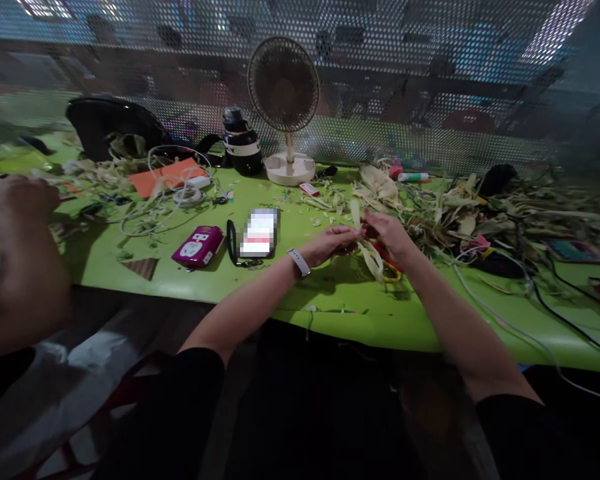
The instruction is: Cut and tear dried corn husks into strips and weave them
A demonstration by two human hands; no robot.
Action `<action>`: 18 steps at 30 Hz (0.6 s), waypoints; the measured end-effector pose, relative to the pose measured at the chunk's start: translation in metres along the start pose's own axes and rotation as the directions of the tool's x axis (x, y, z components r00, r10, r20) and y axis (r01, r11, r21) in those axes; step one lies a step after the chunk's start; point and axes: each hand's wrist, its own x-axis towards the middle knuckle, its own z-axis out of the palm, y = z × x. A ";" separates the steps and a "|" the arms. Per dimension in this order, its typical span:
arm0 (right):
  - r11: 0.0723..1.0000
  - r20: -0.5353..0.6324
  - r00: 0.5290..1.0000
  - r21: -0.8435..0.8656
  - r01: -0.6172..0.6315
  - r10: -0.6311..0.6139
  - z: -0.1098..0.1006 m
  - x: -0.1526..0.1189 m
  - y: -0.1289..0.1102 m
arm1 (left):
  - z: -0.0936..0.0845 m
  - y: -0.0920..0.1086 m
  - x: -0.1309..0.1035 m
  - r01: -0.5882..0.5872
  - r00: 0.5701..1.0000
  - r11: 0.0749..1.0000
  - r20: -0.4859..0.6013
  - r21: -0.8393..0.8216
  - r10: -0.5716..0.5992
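Pale green corn husk strips are pinched between my two hands over the green table; one piece stands up above the fingers and others hang below. My left hand, with a light band on its wrist, is closed on the husk from the left. From the right, my right hand meets it, fingertips bent together at the husk. Just under the right hand lies a red and yellow thing, partly hidden, perhaps scissors handles. Small husk scraps lie beyond the hands.
A heap of husks with cables covers the right side. A phone, a magenta box, a fan, a black bottle and orange paper stand or lie leftward. Another person's arm rests at far left.
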 end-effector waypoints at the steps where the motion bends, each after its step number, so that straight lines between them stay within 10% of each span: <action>1: 1.000 -0.016 1.000 -0.017 -0.026 0.026 -0.005 0.000 -0.003 | -0.001 0.000 0.001 -0.011 0.999 1.000 -0.046 -0.028 0.010; 9: 0.988 0.171 0.985 -0.152 0.038 -0.011 -0.018 -0.007 -0.020 | -0.002 0.005 0.002 -0.141 0.971 0.989 -0.201 -0.049 0.128; 18: 0.963 -0.080 0.969 -0.160 0.217 -0.232 -0.016 0.002 -0.011 | 0.001 0.006 0.005 -0.190 0.953 0.976 -0.260 -0.110 0.157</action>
